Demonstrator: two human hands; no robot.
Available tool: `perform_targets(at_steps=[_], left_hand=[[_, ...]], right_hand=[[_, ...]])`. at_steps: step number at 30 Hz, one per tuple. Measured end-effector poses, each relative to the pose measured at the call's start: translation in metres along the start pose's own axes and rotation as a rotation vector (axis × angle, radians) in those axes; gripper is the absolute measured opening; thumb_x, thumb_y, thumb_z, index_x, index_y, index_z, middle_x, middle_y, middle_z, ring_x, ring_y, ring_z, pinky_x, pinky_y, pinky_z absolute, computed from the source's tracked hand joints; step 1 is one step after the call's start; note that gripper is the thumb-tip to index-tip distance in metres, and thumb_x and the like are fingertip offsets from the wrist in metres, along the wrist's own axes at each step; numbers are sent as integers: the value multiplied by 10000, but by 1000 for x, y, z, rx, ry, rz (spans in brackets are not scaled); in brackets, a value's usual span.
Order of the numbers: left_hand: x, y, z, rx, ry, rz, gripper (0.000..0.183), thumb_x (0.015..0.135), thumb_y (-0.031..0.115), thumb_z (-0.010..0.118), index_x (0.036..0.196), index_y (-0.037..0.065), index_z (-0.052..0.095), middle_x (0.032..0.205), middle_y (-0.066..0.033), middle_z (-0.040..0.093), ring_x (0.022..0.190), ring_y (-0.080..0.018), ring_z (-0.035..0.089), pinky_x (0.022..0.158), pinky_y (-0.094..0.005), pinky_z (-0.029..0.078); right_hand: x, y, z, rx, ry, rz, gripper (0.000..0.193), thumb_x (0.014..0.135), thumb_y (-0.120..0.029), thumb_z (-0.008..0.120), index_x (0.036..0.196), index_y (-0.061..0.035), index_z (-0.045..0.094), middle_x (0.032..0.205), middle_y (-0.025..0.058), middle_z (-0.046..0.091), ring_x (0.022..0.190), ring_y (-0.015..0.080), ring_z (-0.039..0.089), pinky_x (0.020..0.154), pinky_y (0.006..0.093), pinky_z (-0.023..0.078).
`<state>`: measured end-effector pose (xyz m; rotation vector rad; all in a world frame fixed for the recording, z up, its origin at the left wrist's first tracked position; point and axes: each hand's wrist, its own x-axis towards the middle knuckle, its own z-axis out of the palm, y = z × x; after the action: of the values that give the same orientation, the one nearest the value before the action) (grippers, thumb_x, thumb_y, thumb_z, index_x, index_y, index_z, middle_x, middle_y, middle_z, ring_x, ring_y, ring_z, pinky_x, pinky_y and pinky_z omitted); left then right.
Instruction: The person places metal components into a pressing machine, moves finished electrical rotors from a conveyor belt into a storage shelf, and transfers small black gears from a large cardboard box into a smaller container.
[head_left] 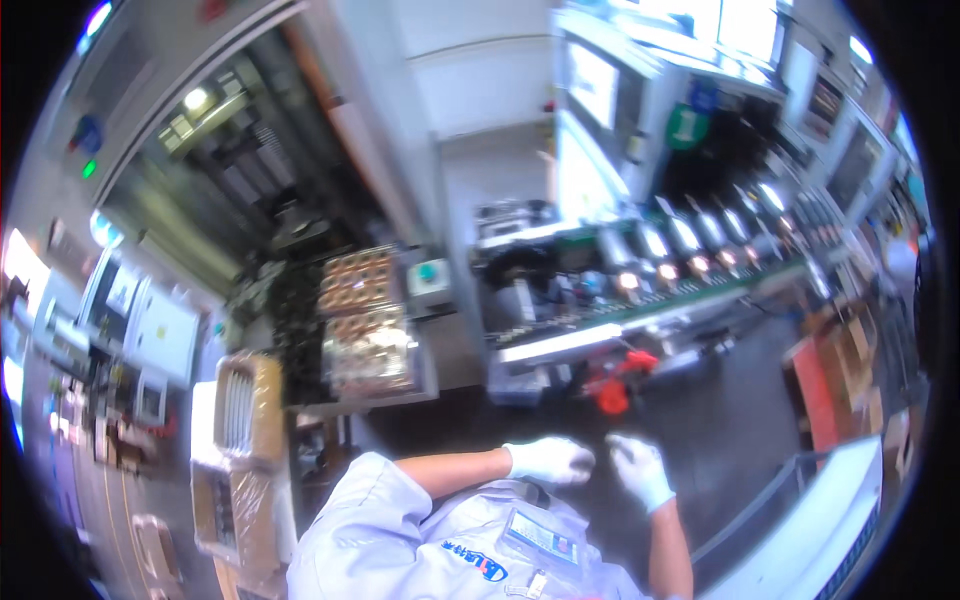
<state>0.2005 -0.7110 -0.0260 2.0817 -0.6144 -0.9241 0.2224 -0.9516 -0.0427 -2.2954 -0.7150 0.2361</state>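
Note:
Both of my hands wear white gloves and hover in front of my body, a short gap apart. My left hand (551, 461) has its fingers curled in; anything inside them is hidden. My right hand (642, 472) points up and to the left with its fingers slightly apart, and I see nothing held, though blur softens the fingertips. Beyond them, red round parts (618, 384) sit below the front edge of a conveyor (590, 340). Along the conveyor stand several shiny metal cylindrical parts (668, 268).
A tray of copper-coloured and metallic parts (368, 335) stands at left beside an open machine (250, 170). A small box with a green button (430, 280) is next to it. Wrapped boxes (255, 410) are stacked at far left. Cardboard (850, 360) and a white panel (820, 520) are on the right.

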Motion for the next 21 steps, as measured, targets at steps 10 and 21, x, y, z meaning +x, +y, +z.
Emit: perform_targets(at_steps=[10, 21], left_hand=[[327, 118, 36, 65, -330, 334, 543, 979, 408, 567, 1370, 30, 558, 1291, -195, 635, 1213, -348, 600, 1032, -405, 460], [618, 276, -39, -755, 16, 249, 999, 899, 350, 761, 1572, -50, 142, 1588, -253, 291, 1459, -335, 351, 1172, -403, 335]], right_hand=[[-147, 222, -127, 96, 135, 756, 361, 946, -279, 570, 1220, -75, 688, 1199, 176, 694, 1114, 372, 649, 964, 432, 508], [-105, 424, -357, 386, 328, 898, 322, 979, -179, 608, 1249, -17, 673, 1036, 121, 745, 925, 169, 693, 832, 315, 536]])
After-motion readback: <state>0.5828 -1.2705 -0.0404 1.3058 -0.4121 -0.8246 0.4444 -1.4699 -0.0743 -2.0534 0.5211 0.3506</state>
